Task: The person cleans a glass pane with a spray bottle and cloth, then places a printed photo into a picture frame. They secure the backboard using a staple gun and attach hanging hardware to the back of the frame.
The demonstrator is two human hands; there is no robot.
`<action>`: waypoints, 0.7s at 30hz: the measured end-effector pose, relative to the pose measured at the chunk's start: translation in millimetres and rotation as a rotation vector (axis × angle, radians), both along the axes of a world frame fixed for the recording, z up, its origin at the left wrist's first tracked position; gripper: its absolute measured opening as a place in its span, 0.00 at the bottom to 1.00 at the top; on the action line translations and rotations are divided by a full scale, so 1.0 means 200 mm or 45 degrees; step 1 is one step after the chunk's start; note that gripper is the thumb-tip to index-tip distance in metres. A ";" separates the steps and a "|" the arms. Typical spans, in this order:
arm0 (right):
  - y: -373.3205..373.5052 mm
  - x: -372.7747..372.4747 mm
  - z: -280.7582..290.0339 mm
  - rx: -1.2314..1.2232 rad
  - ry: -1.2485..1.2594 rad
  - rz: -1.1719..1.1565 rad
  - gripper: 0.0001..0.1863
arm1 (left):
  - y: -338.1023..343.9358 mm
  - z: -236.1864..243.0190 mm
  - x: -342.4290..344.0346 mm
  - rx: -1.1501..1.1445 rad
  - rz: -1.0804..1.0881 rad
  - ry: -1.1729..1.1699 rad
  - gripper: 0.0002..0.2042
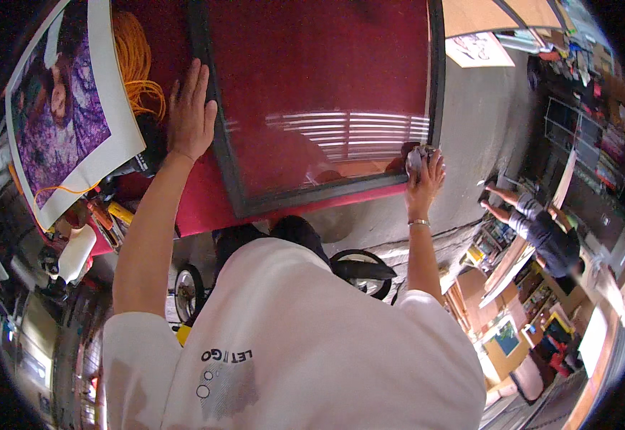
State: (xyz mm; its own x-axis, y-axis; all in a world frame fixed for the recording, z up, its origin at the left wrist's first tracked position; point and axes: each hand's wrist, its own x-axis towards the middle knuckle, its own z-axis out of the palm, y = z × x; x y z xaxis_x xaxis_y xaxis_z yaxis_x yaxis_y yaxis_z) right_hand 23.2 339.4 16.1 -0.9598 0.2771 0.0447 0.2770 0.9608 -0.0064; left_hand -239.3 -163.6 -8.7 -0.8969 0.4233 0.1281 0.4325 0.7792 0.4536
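Framed clear pane (327, 72) on red tabletop (203, 190): probably stiff, fragile, slick; best gripped by 2 opposite rails (436, 72). Left hand (192, 118): fingers extended, holding nothing. Right hand (425, 180): fingers curled on crumpled wad (414, 159).

Item count, with the dark-framed panel (327, 79) as datum: one panel, on one red counter (201, 190). Left of it I count one bordered print (65, 107) and one orange cord coil (133, 54). Grips: two, the left grip (192, 118) at its left edge, the right grip (425, 179) at its near right corner. Wheels (185, 285): two, below its near edge. To its right: one co-worker (542, 229).
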 end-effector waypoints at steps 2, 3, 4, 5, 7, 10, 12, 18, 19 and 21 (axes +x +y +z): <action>-0.08 -0.18 -0.04 -0.090 0.018 -0.137 0.26 | -0.01 0.01 0.01 -0.054 0.003 -0.023 0.30; -0.10 -0.32 -0.03 -0.116 -0.002 -0.132 0.29 | -0.02 0.02 0.01 -0.083 0.003 -0.031 0.30; -0.08 -0.46 -0.03 -0.113 0.050 -0.093 0.29 | -0.01 0.02 0.00 -0.077 -0.001 -0.029 0.30; -0.06 -0.61 -0.05 -0.116 0.100 -0.057 0.29 | -0.01 0.02 0.00 -0.076 -0.007 -0.029 0.30; -0.01 -0.90 -0.07 -0.060 0.142 -0.013 0.28 | -0.01 0.02 -0.01 -0.067 -0.010 -0.043 0.30; 0.02 -1.35 -0.11 -0.021 0.237 0.044 0.28 | -0.02 0.03 0.00 -0.073 0.009 -0.082 0.31; 0.00 -1.63 -0.11 -0.073 0.282 0.013 0.28 | -0.02 0.04 0.00 -0.089 0.018 -0.112 0.31; -0.05 -2.11 -0.22 -0.126 0.401 -0.267 0.31 | -0.02 0.03 -0.02 -0.050 -0.004 -0.217 0.33; -0.14 -2.13 -0.25 -0.134 0.462 -0.314 0.31 | 0.00 0.05 -0.03 -0.096 -0.012 -0.220 0.34; -0.78 -2.13 -0.16 -0.257 0.262 -0.112 0.30 | -0.04 0.05 0.01 -0.088 0.015 -0.205 0.34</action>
